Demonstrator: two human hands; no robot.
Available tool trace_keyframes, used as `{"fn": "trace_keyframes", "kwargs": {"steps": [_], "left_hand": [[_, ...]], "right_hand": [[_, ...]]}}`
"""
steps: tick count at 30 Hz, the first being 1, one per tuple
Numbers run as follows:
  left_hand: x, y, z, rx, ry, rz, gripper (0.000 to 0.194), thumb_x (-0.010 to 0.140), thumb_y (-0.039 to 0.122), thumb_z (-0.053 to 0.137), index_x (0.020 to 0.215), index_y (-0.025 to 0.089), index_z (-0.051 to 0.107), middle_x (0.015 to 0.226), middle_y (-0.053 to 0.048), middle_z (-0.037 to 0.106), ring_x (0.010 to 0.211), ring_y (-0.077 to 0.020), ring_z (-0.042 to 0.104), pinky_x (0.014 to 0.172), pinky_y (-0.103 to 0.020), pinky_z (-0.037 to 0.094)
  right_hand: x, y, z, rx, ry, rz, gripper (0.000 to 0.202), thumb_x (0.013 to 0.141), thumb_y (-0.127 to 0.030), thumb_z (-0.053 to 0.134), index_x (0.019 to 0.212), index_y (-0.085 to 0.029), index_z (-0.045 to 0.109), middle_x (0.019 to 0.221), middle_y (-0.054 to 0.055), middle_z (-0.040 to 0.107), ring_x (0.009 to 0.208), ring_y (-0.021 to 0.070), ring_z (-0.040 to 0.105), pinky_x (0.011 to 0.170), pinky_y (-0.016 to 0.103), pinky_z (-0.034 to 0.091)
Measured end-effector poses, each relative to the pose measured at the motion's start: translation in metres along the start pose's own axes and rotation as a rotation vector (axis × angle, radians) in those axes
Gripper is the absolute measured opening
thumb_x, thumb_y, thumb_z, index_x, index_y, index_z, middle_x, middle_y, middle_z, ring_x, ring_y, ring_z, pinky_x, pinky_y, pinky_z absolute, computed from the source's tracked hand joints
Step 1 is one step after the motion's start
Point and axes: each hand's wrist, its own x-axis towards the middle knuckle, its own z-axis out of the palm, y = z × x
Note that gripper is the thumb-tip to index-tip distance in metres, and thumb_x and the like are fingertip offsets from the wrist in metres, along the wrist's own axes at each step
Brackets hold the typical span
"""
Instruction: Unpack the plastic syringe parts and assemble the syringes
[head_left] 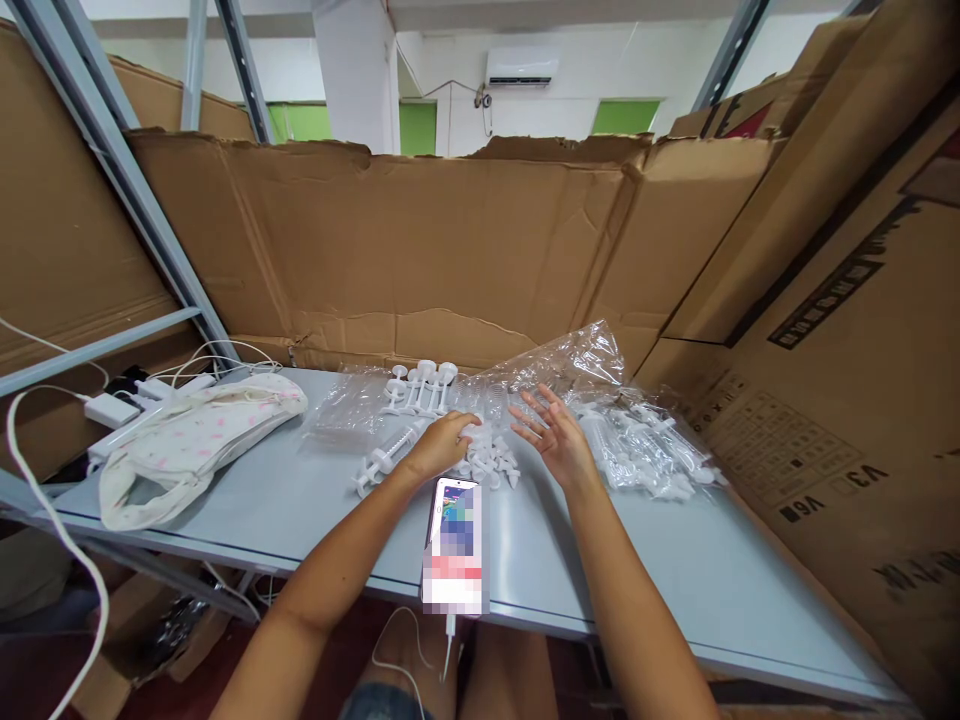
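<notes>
My left hand (444, 445) is at the left edge of a pile of small white plastic pieces (491, 462), its fingers curled. What lies in those fingers, if anything, is too small to make out. To the pile's right, my right hand (556, 440) is raised palm up with its fingers spread and nothing in it. Behind the left hand lie white plungers with round ends (426, 385). A clear syringe-like tube with white parts (384, 462) is left of that hand. Beyond the right hand stretches a clear plastic bag (570, 358).
Bagged clear tubes and white parts (645, 450) lie at the right. More clear plastic packaging (349, 405) is at the left. A phone (452, 545) with a cable sits at the table's front edge. A white cloth pouch (202, 450) and chargers (112, 408) are far left; cardboard walls (435, 240) surround the table.
</notes>
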Motion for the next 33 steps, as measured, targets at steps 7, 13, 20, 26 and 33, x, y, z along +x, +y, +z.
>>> {"fn": "trace_keyframes", "kwargs": {"steps": [7, 13, 20, 26, 33], "left_hand": [[-0.0030, 0.0008, 0.0008, 0.202, -0.048, 0.028, 0.036, 0.078, 0.006, 0.044, 0.109, 0.017, 0.060, 0.111, -0.008, 0.061, 0.106, -0.0202, 0.054, 0.096, -0.033, 0.040], [-0.0057, 0.0028, 0.0004, 0.312, -0.086, 0.021, 0.034, 0.078, 0.007, 0.045, 0.105, 0.019, 0.062, 0.106, -0.009, 0.063, 0.100, -0.0226, 0.055, 0.090, -0.035, 0.041], [-0.0074, 0.0042, -0.0021, 0.194, -0.037, -0.046, 0.031, 0.075, 0.008, 0.051, 0.100, 0.022, 0.064, 0.100, -0.008, 0.064, 0.098, -0.0235, 0.056, 0.094, -0.036, 0.037], [-0.0070, 0.0034, -0.0038, 0.215, -0.058, -0.055, 0.035, 0.074, 0.010, 0.055, 0.105, 0.022, 0.062, 0.105, -0.008, 0.063, 0.100, -0.0239, 0.055, 0.095, -0.037, 0.036], [-0.0020, 0.0093, -0.0083, -0.005, 0.279, -0.006, 0.022, 0.083, 0.021, 0.049, 0.100, 0.020, 0.062, 0.105, -0.008, 0.061, 0.102, -0.0226, 0.052, 0.094, -0.038, 0.038]], "right_hand": [[0.0009, -0.0028, -0.0026, 0.013, 0.045, -0.022, 0.037, 0.077, -0.043, 0.061, 0.113, -0.034, 0.056, 0.120, 0.001, 0.061, 0.100, 0.0231, 0.064, 0.081, 0.039, 0.052], [0.0017, -0.0069, -0.0050, 0.040, 0.078, -0.058, 0.037, 0.077, -0.041, 0.062, 0.113, -0.035, 0.056, 0.120, 0.001, 0.060, 0.098, 0.0231, 0.065, 0.085, 0.041, 0.051], [0.0006, -0.0083, -0.0032, 0.052, 0.097, -0.070, 0.035, 0.077, -0.041, 0.060, 0.111, -0.035, 0.057, 0.120, 0.000, 0.060, 0.097, 0.0233, 0.065, 0.086, 0.043, 0.051], [0.0001, -0.0091, -0.0021, 0.076, 0.117, -0.048, 0.034, 0.076, -0.041, 0.061, 0.109, -0.035, 0.058, 0.118, -0.001, 0.062, 0.096, 0.0235, 0.066, 0.087, 0.043, 0.051], [0.0008, -0.0078, -0.0028, 0.063, 0.099, -0.047, 0.034, 0.076, -0.040, 0.060, 0.109, -0.034, 0.057, 0.118, 0.000, 0.062, 0.096, 0.0234, 0.066, 0.085, 0.044, 0.052]]}}
